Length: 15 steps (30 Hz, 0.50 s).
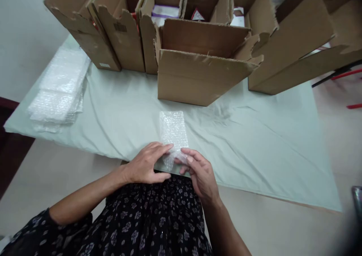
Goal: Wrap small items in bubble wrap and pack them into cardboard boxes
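Note:
A clear bubble wrap bag (pixel 173 128) lies flat at the front edge of the cloth-covered table, its near end bent up between my hands. My left hand (pixel 148 161) rests at the bag's left side, fingers stretched toward it and thumb apart. On the other side, my right hand (pixel 199 169) pinches the near edge of the bubble wrap between thumb and fingers. Whether anything is inside the bag cannot be made out.
A pile of bubble wrap bags (pixel 60 86) lies at the table's left end. An open cardboard box (pixel 202 77) stands just beyond my hands, with several more cardboard boxes (pixel 126 41) in a row behind it. Pale green cloth (pixel 271 143) covers the table.

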{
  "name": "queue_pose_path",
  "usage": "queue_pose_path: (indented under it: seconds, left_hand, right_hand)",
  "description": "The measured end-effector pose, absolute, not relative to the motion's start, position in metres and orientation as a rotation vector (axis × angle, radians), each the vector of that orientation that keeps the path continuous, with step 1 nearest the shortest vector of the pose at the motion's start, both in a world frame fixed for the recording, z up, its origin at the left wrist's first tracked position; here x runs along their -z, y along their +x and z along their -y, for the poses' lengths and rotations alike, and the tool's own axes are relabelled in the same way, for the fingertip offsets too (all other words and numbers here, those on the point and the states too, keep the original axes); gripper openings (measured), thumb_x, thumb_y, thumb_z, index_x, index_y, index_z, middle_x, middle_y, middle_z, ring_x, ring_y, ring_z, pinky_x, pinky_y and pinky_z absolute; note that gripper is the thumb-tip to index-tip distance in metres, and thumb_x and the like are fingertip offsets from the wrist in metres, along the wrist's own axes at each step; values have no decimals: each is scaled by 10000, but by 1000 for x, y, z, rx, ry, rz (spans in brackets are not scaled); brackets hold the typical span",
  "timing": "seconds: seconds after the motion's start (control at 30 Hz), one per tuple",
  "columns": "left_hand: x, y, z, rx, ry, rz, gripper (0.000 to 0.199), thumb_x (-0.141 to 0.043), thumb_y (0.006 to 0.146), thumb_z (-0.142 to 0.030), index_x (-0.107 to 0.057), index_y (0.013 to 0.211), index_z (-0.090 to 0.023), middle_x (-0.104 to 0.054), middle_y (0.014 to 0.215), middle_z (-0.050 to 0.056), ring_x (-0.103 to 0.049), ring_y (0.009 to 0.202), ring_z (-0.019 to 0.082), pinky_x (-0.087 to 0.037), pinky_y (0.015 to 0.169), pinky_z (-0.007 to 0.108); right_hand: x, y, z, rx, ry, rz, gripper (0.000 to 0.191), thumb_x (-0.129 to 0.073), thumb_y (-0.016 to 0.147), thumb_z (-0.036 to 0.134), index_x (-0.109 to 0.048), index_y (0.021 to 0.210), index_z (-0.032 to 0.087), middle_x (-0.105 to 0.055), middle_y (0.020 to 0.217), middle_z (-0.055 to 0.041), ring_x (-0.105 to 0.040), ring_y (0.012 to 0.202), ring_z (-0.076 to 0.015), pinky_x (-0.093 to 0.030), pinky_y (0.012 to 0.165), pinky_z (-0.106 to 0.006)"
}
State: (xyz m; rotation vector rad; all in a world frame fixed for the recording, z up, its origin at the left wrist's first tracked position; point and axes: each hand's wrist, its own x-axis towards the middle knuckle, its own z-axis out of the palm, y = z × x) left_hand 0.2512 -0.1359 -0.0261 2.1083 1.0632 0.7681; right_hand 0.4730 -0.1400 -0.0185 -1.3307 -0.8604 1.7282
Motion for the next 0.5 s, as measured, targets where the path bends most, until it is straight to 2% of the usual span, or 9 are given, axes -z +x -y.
queue_pose_path:
  seconds: [0.07, 0.13, 0.23, 0.3, 0.4, 0.5]
  left_hand:
    - [30, 260, 132, -871, 1959, -1255, 580, -641, 907, -243, -492, 1466, -202, -762, 1110, 99, -716, 1040, 252, -590, 959, 466]
    - [33, 268, 129, -944, 1830, -1410, 447, -562, 953, -195, -552, 1400, -195, -773, 979, 66, -725, 945, 218, -594, 904, 416]
    - [35, 274, 127, -982, 1822, -1561, 389, -536, 932, -153, -608, 1313, -187, -748, 848, 32, -695, 851, 210, -565, 877, 421]
    - [36, 276, 127, -991, 1855, -1625, 405, -583, 900, -170, -611, 1303, -195, -734, 825, 20, -677, 830, 216, -546, 874, 432]
    - [38, 277, 129, -1000, 1873, -1674, 481, -665, 887, -242, -574, 1357, -197, -726, 817, 13, -674, 834, 224, -528, 873, 431]
    - [40, 277, 127, -968, 1958, -1746, 409, -623, 935, -228, -590, 1340, -180, -687, 753, 3, -642, 756, 211, -505, 819, 407]
  right_hand:
    - [21, 467, 133, -1753, -1272, 844, 474, -718, 868, 518, -672, 1215, 198, -783, 1124, -154, -747, 1038, -289, -573, 651, -321]
    - [25, 463, 128, -1761, -1229, 851, 590, -714, 879, 505, -570, 1376, 222, -727, 1299, -177, -707, 1181, -313, -596, 688, -338]
    - [32, 462, 124, -1751, -1208, 922, 830, -711, 896, 475, -306, 1595, 285, -661, 1404, -170, -697, 1198, -287, -612, 715, -346]
    - [37, 464, 123, -1745, -1211, 1015, 914, -694, 918, 460, -170, 1652, 311, -641, 1418, -169, -700, 1181, -273, -619, 721, -350]
    - [41, 466, 122, -1752, -1189, 1129, 900, -651, 952, 438, -120, 1669, 320, -622, 1433, -173, -696, 1184, -264, -628, 735, -353]
    - [37, 470, 122, -1733, -1181, 1236, 782, -611, 984, 405, -208, 1649, 319, -630, 1427, -164, -709, 1165, -256, -634, 735, -354]
